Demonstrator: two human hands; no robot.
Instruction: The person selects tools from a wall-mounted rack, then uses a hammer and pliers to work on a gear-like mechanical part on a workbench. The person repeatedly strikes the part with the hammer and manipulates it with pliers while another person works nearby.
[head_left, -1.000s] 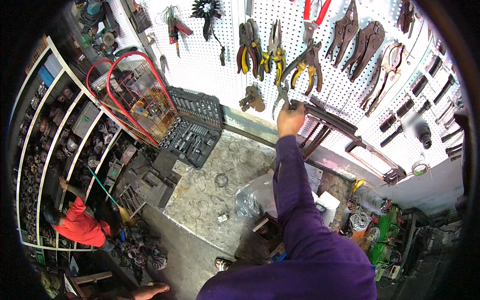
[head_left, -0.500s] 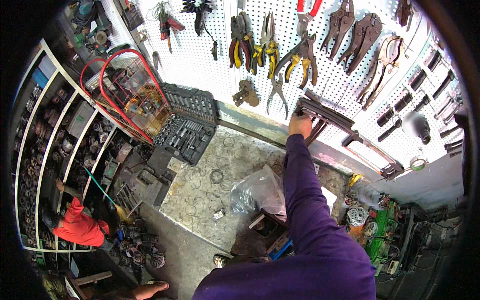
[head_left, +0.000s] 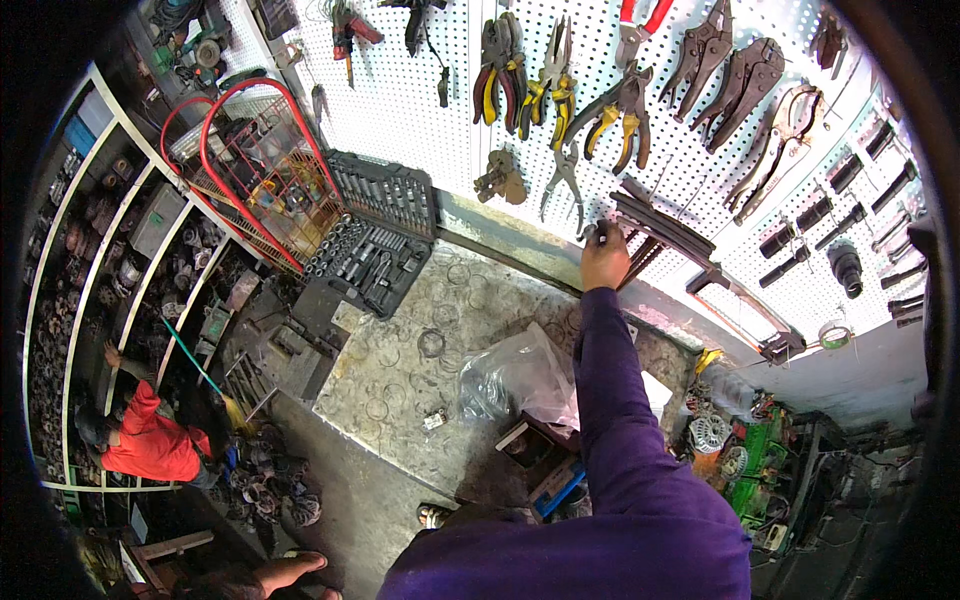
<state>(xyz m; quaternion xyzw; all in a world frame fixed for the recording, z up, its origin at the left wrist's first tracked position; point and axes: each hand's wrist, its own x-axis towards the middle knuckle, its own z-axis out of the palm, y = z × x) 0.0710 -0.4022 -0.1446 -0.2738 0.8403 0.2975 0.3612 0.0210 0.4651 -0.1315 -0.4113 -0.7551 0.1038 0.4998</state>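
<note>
In the head view, held the right hand point(head_left: 606, 262) at the lower edge of the pegboard point(head_left: 400, 140), with fingers partly hidden and curled nearly closed by a small dark piece point(head_left: 594, 236); could not tell whether gripped. Could not see the left hand or tell its state. Saw small pliers point(head_left: 564, 187) low on the pegboard, dark bars point(head_left: 668, 225) and a hacksaw point(head_left: 735, 297) along its bottom, and a plastic bag point(head_left: 515, 375) below it.

White pegboard wall point(head_left: 420, 120), grey floor point(head_left: 350, 490), pale-framed shelves point(head_left: 128, 122)
</note>
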